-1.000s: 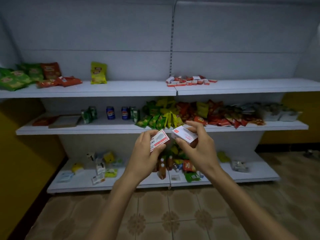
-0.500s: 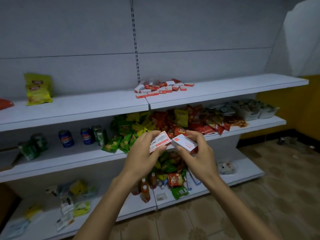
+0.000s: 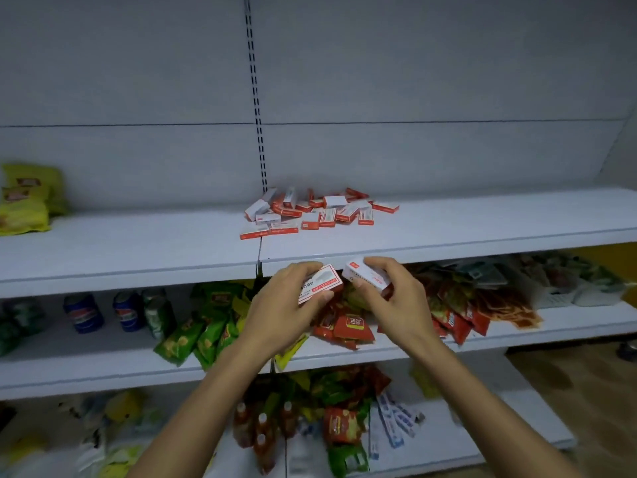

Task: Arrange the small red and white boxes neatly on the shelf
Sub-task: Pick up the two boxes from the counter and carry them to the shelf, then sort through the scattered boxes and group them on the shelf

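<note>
Top shelf (image 3: 482, 222) has the red and white boxes (image 3: 320, 212) in a loose heap by the middle seam, none lined up, so I'd judge the sorting barely started. Your left hand (image 3: 282, 308) grips one box (image 3: 322, 282), your right hand (image 3: 393, 294) grips a second box (image 3: 365, 276), both held just below the shelf's front edge. Left to do: place those two, then square up the whole heap.

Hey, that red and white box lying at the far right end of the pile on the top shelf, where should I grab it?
The box lies flat at the right end of the pile, with bare shelf in front and to its right. Probably pinch its two long edges from the front right, thumb on the red front edge, fingers behind.
</note>
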Demonstrator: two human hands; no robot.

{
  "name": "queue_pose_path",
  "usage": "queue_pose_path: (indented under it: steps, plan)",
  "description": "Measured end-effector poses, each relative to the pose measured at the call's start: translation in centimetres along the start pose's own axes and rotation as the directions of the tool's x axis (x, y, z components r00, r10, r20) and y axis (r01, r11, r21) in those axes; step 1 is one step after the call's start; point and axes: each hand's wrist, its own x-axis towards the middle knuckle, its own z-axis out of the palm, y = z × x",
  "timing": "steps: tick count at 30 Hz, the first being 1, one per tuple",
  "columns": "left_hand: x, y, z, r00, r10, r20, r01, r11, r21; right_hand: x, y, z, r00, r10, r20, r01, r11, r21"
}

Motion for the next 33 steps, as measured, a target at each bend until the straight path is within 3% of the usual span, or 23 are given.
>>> queue_pose_path:
  steps: [11,24,33]
  plan:
    - [9.1,-2.7,5.2,0.993,-0.113,0.042,0.108,0.988,0.112,9.9,7.3,0.7,0.994,0.023,0.105,-0.023,1.000,-0.008]
    - [20.2,-10.6,8.2,0.984,-0.094,0.153,0.073,0.988,0.138,22.1,11.3,6.3,0.984,0.036,0.174,-0.011,0.990,-0.144]
    - [23.2,-14.2,9.1,0.986,-0.056,0.157,0.033,0.989,0.144,24.3,12.6,9.2,0.991,0.030,0.129,-0.003,0.979,-0.203]
